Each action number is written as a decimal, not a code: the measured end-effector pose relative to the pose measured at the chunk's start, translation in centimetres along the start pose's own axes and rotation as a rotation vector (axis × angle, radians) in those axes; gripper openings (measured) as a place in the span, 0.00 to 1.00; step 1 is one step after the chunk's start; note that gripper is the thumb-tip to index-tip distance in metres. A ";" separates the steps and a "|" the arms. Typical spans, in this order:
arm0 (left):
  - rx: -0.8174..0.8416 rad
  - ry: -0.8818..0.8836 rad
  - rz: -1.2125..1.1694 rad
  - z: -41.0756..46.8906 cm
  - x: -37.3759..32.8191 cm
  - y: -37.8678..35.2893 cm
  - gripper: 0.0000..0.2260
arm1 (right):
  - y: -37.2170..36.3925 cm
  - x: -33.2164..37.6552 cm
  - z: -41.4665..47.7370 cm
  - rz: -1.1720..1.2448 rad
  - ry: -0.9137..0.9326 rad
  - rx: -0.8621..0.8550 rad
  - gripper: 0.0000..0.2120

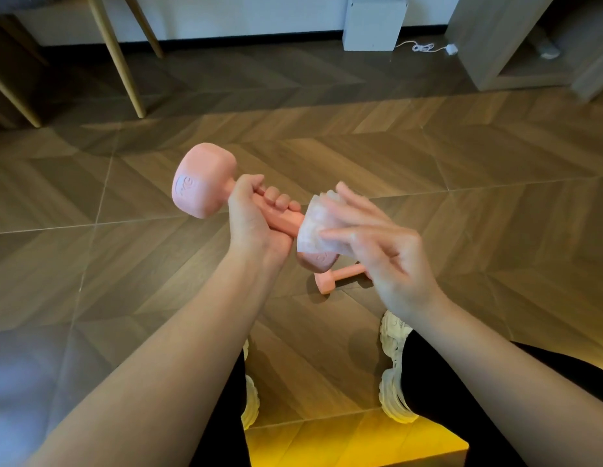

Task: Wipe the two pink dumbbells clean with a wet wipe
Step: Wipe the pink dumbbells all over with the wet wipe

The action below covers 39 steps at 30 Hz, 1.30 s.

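Observation:
My left hand (251, 217) grips the handle of a pink dumbbell (200, 182) held in the air, one head up to the left, the other down to the right. A white wet wipe (315, 225) covers that lower right head. My right hand (377, 244) holds the wipe against the head, thumb and fingers pressed on it. A second pink dumbbell (340, 278) lies on the floor below, partly hidden behind my right hand and the held dumbbell.
Wood-pattern floor (461, 197) all around. My feet in white sneakers (394, 365) stand below the hands. Wooden chair legs (121, 55) at the back left, a white box (372, 21) with a cable at the back centre, a grey cabinet (529, 45) at the back right.

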<state>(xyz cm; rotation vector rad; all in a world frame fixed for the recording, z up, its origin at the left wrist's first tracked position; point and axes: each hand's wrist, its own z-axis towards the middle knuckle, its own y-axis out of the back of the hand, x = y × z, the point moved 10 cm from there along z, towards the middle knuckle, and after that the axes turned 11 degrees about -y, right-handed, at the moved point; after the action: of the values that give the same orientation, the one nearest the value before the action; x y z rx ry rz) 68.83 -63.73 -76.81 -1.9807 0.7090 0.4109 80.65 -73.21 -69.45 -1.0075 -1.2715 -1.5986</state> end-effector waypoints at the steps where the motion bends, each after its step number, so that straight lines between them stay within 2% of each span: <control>1: 0.004 0.001 -0.007 0.0 0.0 -0.1 0.14 | 0.5 -0.4 0.3 0.100 -0.070 -0.021 0.14; 3: 0.020 -0.003 -0.011 0.1 -0.1 -0.3 0.13 | 1.7 -1.8 0.8 0.232 -0.257 -0.102 0.11; 4: 0.029 -0.005 -0.008 0.1 -0.1 -0.4 0.13 | 1.7 -3.1 0.9 0.278 -0.391 -0.104 0.15; 6: 0.049 -0.005 -0.004 0.0 0.1 -0.6 0.13 | -0.3 -6.4 0.4 0.468 -0.737 0.059 0.31; 7: 0.059 -0.004 0.001 0.0 0.2 -0.7 0.13 | -1.9 -7.3 -0.3 0.566 -0.872 0.191 0.36; 8: 0.068 -0.002 0.008 -0.1 0.3 -0.8 0.14 | -3.2 -7.5 -1.0 0.620 -0.938 0.300 0.35; 9: 0.076 -0.001 0.020 -0.1 0.4 -0.9 0.14 | -4.1 -7.4 -1.3 0.641 -0.954 0.365 0.32; 12: 0.067 -0.012 0.062 -0.2 0.6 -0.7 0.14 | -4.7 -7.0 -1.0 0.714 -0.915 0.382 0.27; 15: 0.015 -0.028 0.062 0.0 0.3 0.0 0.14 | -4.9 -6.9 -0.9 0.730 -0.885 0.386 0.26; 20: -0.005 -0.033 0.057 0.3 -0.4 0.2 0.14 | -5.2 -7.1 -0.5 0.593 -0.902 0.293 0.28; 24: -0.006 -0.042 0.060 0.5 -0.6 0.1 0.14 | -5.3 -6.2 -0.2 0.697 -0.868 0.410 0.20; 26: -0.015 -0.047 0.041 0.6 -0.9 0.3 0.14 | -5.3 -5.5 -0.1 0.742 -0.842 0.470 0.19; 30: -0.004 -0.040 0.037 0.5 -0.7 0.4 0.14 | -5.3 -6.7 -0.3 0.623 -0.931 0.332 0.28; 34: 0.027 -0.028 0.075 0.3 -0.3 0.0 0.14 | -4.9 -6.7 -0.2 0.557 -0.945 0.264 0.25; 37: 0.021 -0.034 0.051 0.6 -0.7 -0.1 0.14 | -4.8 -5.9 0.0 0.665 -0.879 0.348 0.20; 39: 0.010 -0.038 0.028 0.7 -1.0 0.1 0.14 | -4.9 -5.2 -0.2 0.751 -0.841 0.417 0.20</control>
<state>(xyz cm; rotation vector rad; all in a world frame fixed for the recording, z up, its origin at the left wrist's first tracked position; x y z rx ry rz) 67.99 -62.81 -76.61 -1.9505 0.7145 0.4601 77.69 -72.08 -75.92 -1.6835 -1.4022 -0.2956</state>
